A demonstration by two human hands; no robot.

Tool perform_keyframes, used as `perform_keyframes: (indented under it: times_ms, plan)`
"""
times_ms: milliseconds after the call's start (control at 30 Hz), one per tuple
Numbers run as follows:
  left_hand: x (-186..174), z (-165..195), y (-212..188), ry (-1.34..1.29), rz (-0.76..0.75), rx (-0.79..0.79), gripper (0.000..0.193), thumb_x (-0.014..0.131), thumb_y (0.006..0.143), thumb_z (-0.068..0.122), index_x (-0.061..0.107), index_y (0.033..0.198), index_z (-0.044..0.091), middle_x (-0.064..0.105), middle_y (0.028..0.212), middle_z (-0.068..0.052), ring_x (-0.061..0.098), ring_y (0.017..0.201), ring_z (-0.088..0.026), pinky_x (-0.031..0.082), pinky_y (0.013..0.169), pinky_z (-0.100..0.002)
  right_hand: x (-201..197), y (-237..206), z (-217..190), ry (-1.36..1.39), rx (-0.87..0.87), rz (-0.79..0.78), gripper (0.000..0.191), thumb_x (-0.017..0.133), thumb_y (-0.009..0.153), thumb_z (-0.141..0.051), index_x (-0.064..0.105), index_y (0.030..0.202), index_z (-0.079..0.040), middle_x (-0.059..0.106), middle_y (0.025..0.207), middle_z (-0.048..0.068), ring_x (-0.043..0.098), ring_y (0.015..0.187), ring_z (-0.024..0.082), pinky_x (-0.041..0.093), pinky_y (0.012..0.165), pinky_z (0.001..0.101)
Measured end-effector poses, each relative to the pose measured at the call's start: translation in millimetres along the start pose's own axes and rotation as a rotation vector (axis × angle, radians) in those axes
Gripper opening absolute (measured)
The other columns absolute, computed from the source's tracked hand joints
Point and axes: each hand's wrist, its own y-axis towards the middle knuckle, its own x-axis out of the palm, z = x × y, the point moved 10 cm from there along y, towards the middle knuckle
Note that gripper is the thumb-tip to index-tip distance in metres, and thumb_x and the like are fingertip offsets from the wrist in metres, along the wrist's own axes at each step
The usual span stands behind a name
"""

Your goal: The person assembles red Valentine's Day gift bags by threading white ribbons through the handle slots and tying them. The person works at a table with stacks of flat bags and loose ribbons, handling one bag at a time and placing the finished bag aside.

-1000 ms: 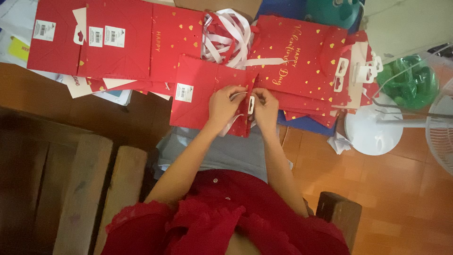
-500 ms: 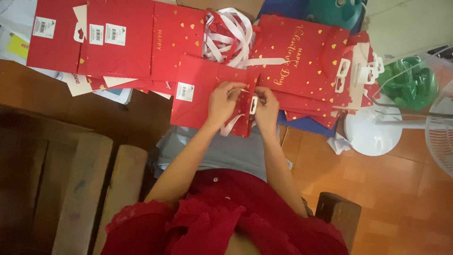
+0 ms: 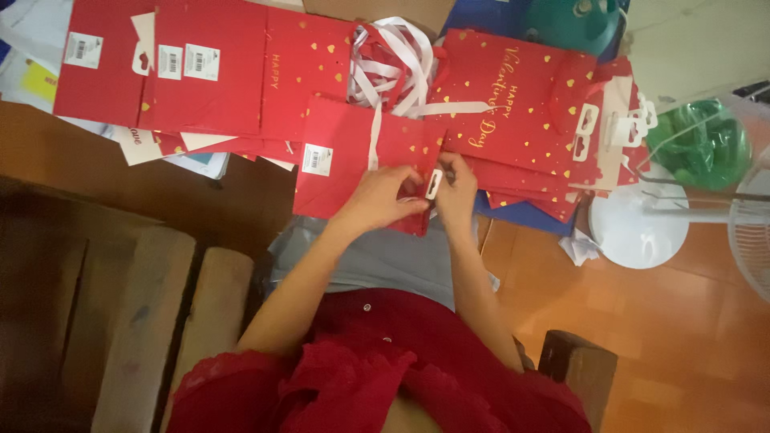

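My left hand [image 3: 383,195] and my right hand [image 3: 455,186] meet over the near edge of a flat red paper gift bag [image 3: 341,156] with gold hearts. Both pinch that edge, where a small white tag [image 3: 433,185] sits between the fingers. A white ribbon [image 3: 374,136] runs from the bag up to a loose bundle of white ribbon [image 3: 391,66]. Stacks of the same red bags lie to the left [image 3: 212,76] and to the right [image 3: 521,112].
A white fan base [image 3: 638,228] and a wire fan guard [image 3: 754,232] stand on the orange tile floor at the right. A green plastic bag [image 3: 698,144] lies behind them. Wooden bench slats [image 3: 136,321] are at the left, a wooden post [image 3: 576,373] at the lower right.
Both hands stay at the bag's near edge with only small finger movements around the white tag. The bag and the stacks have not shifted.
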Motion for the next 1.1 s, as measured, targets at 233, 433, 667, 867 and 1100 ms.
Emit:
perform_keyframes:
  times_ms: [233,433,667,867,1100]
  plan:
    - [13,-17,-1,0.052,-0.028,0.058,0.017,0.083,0.076,0.021,0.074,0.081,0.007,0.075,0.079,-0.008,0.069,0.08,-0.029,0.051,0.077,-0.043,-2,-16,15,-0.117,0.076,-0.038,0.022,0.07,0.094,-0.011,0.069,0.114,-0.001,0.075,0.099,0.007,0.07,0.091,0.011,0.055,0.08,0.0273]
    - [9,-12,2,-0.022,-0.044,0.067,0.015,0.081,0.076,0.014,0.073,0.085,0.004,0.074,0.077,-0.011,0.07,0.072,-0.023,0.054,0.07,-0.038,-6,-41,-2,-0.362,0.014,-0.142,0.025,0.066,0.096,-0.014,0.067,0.118,-0.004,0.074,0.103,0.014,0.074,0.094,0.025,0.056,0.08,0.0349]
    - [15,-26,-2,-0.202,-0.163,-0.173,0.028,0.083,0.082,0.024,0.068,0.082,0.001,0.063,0.056,-0.014,0.056,0.043,-0.021,0.048,0.054,-0.035,-3,-54,-28,-0.594,-0.05,-0.241,0.024,0.07,0.093,-0.016,0.066,0.114,-0.005,0.066,0.101,0.017,0.068,0.091,0.035,0.053,0.077,0.0433]
    - [-5,18,-1,0.047,0.126,0.354,0.031,0.087,0.078,0.031,0.072,0.075,0.004,0.069,0.062,-0.007,0.062,0.062,-0.024,0.049,0.067,-0.038,5,-55,-45,-0.696,-0.065,-0.254,0.024,0.065,0.092,-0.013,0.064,0.115,-0.007,0.069,0.108,0.014,0.068,0.096,0.035,0.053,0.078,0.0443]
    - [13,-27,5,-0.096,-0.032,0.049,0.029,0.081,0.08,0.029,0.072,0.077,0.002,0.071,0.072,-0.011,0.065,0.068,-0.026,0.051,0.073,-0.04,3,-50,-43,-0.647,0.014,-0.222,0.018,0.068,0.092,-0.016,0.066,0.109,-0.009,0.071,0.106,0.012,0.07,0.082,0.032,0.054,0.071,0.0421]
